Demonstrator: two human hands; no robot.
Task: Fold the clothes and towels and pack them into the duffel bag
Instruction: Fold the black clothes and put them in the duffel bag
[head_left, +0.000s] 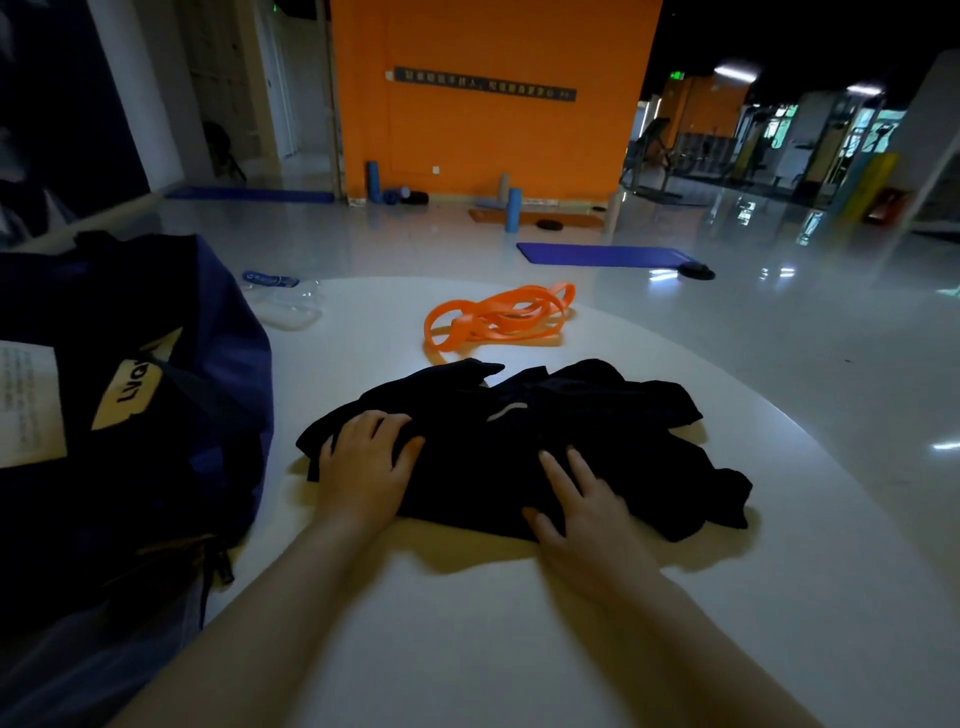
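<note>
A crumpled black garment with a small white logo lies in the middle of the round white table. My left hand rests on its left end, fingers bent over the cloth. My right hand lies flat on its near edge with the fingers straight. The dark blue duffel bag stands at the table's left side, close to my left hand, showing a pale label with black letters.
An orange resistance band lies coiled beyond the garment. A clear plastic water bottle lies on its side near the bag's far end. Past the table is a shiny gym floor with a blue mat, foam rollers and an orange wall.
</note>
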